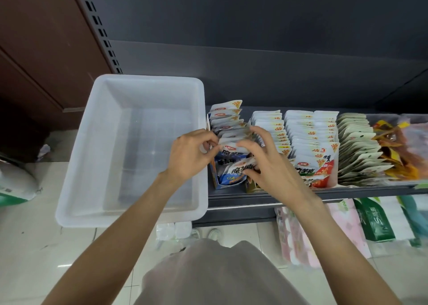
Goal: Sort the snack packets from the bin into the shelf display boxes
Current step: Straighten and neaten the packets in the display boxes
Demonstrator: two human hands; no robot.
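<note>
The white translucent plastic bin [88,156] sits at the left end of the shelf with nothing inside it. To its right stands a blue display box [214,177] packed with white-and-blue snack packets [228,119]. My left hand [192,156] pinches the top edge of a packet near the front of that box. My right hand [266,163] curls its fingers around the front packets [236,170] of the same row. Further right are more rows of white packets [310,133] with a red-fronted box [324,172].
Pale green packets [356,147] and orange-brown packets [398,151] fill the shelf's right part. The dark shelf edge [231,200] runs along the front. Below hang pink and green packs [375,221]. A white sack [14,181] lies on the tiled floor at left.
</note>
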